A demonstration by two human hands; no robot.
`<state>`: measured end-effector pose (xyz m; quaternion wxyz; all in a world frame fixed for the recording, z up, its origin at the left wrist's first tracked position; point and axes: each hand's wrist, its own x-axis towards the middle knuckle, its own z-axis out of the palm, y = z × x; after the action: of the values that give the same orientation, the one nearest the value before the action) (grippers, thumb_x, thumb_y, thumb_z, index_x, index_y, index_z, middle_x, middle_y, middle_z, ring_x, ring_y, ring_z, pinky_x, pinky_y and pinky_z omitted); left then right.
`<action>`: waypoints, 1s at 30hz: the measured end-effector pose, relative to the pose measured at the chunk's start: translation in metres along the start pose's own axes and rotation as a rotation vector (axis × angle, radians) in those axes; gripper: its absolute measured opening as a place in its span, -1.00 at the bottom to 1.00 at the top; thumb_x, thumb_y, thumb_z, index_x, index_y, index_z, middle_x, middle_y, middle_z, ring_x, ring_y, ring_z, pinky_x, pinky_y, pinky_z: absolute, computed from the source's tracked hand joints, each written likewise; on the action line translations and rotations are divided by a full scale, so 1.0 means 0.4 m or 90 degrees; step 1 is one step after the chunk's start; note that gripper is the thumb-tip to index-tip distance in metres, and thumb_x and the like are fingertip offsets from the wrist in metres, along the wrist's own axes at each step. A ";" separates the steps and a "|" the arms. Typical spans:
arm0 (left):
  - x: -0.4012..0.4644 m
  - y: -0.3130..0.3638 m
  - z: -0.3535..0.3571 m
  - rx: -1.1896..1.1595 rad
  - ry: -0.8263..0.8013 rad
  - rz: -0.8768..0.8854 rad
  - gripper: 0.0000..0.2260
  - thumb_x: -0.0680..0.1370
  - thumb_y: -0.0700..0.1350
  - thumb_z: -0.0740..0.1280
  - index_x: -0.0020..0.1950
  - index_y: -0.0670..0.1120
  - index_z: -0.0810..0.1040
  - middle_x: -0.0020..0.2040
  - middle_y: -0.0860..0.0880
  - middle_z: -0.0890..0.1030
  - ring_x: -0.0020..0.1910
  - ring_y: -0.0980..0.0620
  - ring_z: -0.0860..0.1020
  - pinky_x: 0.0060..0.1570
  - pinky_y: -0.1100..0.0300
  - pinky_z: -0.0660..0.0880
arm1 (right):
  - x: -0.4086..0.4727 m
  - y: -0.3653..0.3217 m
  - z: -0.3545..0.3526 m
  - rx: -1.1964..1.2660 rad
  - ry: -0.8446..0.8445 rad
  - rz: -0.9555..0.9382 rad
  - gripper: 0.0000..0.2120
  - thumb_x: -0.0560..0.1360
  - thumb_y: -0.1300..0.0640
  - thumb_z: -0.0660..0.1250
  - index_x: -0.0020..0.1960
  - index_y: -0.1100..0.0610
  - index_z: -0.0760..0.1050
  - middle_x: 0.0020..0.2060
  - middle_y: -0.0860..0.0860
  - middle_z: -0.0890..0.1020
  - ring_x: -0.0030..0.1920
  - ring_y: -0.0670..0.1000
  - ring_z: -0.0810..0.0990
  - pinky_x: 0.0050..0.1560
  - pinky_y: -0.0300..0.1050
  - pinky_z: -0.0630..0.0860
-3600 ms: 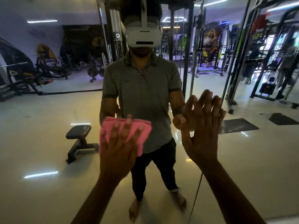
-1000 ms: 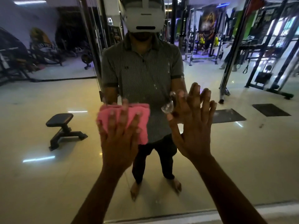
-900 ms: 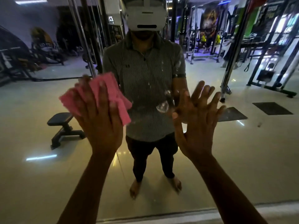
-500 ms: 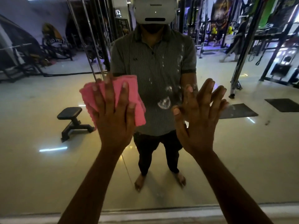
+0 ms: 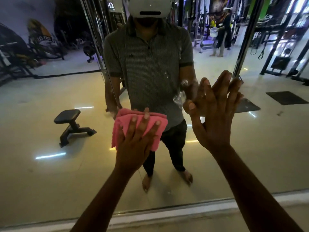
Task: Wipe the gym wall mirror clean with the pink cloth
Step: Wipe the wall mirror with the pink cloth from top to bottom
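The wiping looks mid-way, by my judgement: the left hand [image 5: 135, 144] presses the folded pink cloth [image 5: 139, 129] flat against the gym wall mirror [image 5: 260, 148], fingers straight and spread over the fabric, not curled round it. Just right of the cloth and a little above it, a whitish splash mark [image 5: 179, 97] with a trail of droplets above it sits unwiped on the glass, so that patch is left to do. The right hand [image 5: 215, 118], right of the cloth beside the splash, lies open on the glass, fingers straight, holding nothing. How clean the remaining glass is, I cannot tell in this dim light.

Counted: one cloth, one mirror, two hands, one splash patch, one reflected workout bench [image 5: 71, 126] left of the cloth
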<state>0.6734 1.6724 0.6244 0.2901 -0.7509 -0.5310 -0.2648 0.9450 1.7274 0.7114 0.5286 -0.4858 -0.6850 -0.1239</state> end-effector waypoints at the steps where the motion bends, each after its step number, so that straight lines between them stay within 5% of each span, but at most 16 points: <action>1: -0.014 -0.030 -0.012 0.025 0.002 0.027 -0.45 0.81 0.18 0.01 0.78 0.14 -0.05 0.79 -0.10 -0.13 0.75 -0.31 -0.07 0.54 -0.62 0.09 | 0.000 0.002 0.000 -0.001 -0.002 -0.002 -0.32 0.74 -0.14 0.29 0.71 0.22 0.28 0.72 0.38 0.06 0.72 0.49 -0.08 0.64 0.58 -0.06; 5: 0.080 -0.043 -0.056 0.037 0.132 -0.171 -0.36 0.79 0.22 0.11 0.78 0.13 -0.12 0.78 -0.17 -0.10 0.74 -0.31 -0.13 0.64 -0.37 -0.28 | 0.000 -0.001 0.003 -0.014 -0.001 0.005 -0.32 0.74 -0.13 0.28 0.72 0.21 0.25 0.73 0.38 0.04 0.73 0.48 -0.10 0.65 0.56 -0.08; 11: 0.028 0.007 0.008 0.079 0.071 0.067 -0.25 0.72 0.11 0.24 0.79 0.07 -0.12 0.71 -0.22 0.14 0.75 -0.28 -0.17 0.67 -0.36 -0.26 | -0.004 -0.017 -0.006 0.021 -0.006 0.016 -0.33 0.74 -0.09 0.27 0.74 0.20 0.22 0.74 0.35 0.00 0.74 0.42 -0.14 0.67 0.53 -0.09; 17: 0.258 0.022 -0.130 -0.017 0.204 -0.230 -0.42 0.81 0.24 0.00 0.78 0.12 -0.08 0.76 -0.21 0.04 0.71 -0.41 0.03 0.62 -0.46 -0.14 | -0.002 -0.002 -0.017 0.016 -0.019 0.015 -0.33 0.73 -0.09 0.31 0.73 0.18 0.25 0.76 0.28 0.01 0.76 0.36 -0.15 0.66 0.53 -0.03; 23: 0.189 0.060 -0.081 0.035 0.079 -0.003 -0.43 0.81 0.22 -0.01 0.79 0.11 -0.04 0.77 -0.16 0.02 0.74 -0.30 -0.05 0.51 -0.63 0.12 | -0.006 0.001 -0.033 0.051 -0.040 0.019 -0.30 0.72 -0.06 0.37 0.75 0.11 0.21 0.78 0.19 -0.04 0.76 0.30 -0.21 0.67 0.51 -0.04; 28: 0.346 0.051 -0.171 0.012 0.251 -0.224 -0.42 0.80 0.19 0.08 0.78 0.05 0.02 0.76 -0.24 0.06 0.72 -0.40 0.04 0.62 -0.51 -0.05 | -0.002 0.007 -0.029 0.077 -0.032 0.016 -0.29 0.70 -0.02 0.42 0.75 0.09 0.22 0.78 0.19 -0.03 0.77 0.29 -0.19 0.68 0.51 -0.06; 30: 0.345 0.093 -0.145 0.022 0.222 -0.169 -0.41 0.80 0.19 0.08 0.79 0.07 -0.01 0.78 -0.18 -0.03 0.74 -0.36 -0.03 0.63 -0.49 -0.08 | -0.002 0.009 -0.028 0.083 -0.038 0.015 -0.28 0.70 -0.03 0.41 0.75 0.08 0.20 0.78 0.17 -0.05 0.77 0.28 -0.21 0.69 0.50 -0.08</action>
<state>0.7446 1.7096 0.7559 0.3530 -0.6121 -0.5717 -0.4170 0.9544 1.7212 0.7141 0.5400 -0.4616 -0.7013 -0.0584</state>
